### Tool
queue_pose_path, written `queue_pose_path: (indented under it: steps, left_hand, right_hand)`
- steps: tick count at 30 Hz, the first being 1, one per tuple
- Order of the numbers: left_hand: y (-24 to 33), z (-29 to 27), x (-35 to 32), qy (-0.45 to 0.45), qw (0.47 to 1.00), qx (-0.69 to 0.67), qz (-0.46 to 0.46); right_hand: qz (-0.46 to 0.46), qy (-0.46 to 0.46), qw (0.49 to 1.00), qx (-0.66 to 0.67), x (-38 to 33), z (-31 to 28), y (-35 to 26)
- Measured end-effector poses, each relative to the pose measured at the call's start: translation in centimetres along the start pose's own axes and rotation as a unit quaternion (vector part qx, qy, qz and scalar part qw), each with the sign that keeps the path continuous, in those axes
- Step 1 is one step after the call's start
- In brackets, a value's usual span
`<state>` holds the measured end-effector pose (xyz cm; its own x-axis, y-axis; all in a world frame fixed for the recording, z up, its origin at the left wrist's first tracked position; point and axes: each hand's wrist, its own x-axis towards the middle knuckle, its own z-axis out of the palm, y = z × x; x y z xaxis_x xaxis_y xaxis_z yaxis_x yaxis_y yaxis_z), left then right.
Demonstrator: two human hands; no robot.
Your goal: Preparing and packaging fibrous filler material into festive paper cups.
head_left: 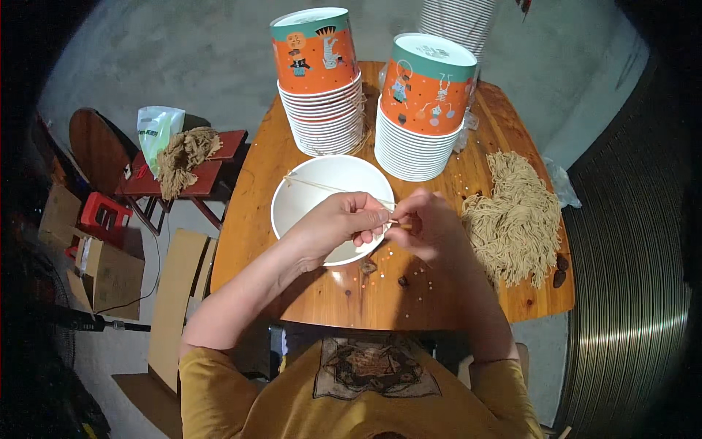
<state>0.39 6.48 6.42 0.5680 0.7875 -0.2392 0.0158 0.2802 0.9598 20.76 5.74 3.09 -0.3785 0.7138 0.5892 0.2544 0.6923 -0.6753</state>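
Over the right side of a white bowl (295, 207), my two hands meet with their fingers closed. My left hand (340, 221) pinches a thin beige strand (314, 183), which stretches across the bowl to its far left rim. Close beside it, the fingertips of my right hand (433, 227) are closed on the strand near its other end. Right of my right hand lies a tangled heap of beige cord-like strands (512, 227). Whether they are string or something else I cannot tell. My fingers partly hide the strand's end.
Two stacks of orange-and-green paper buckets (322, 113) stand upside down behind the bowl, with a taller white stack (461, 25) beyond. Small pale specks and dark lumps (403, 281) dot the wooden table (344, 304). Leftward, a red bench (157, 186) carries another strand bundle (183, 157).
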Motion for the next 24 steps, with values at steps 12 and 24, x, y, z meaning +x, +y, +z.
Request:
queue_pose_path:
  steps: [12,24]
  left_hand:
    - [0.7,0.4,-0.3,0.013,0.998,-0.063,-0.026]
    - [0.3,0.8,-0.2,0.019,0.994,0.075,0.071]
  right_hand:
    - [0.014,0.022,0.999,-0.040,-0.4,1.4,-2.4]
    - [0.086,0.001,0.996,0.000,-0.2,-0.4,-1.2]
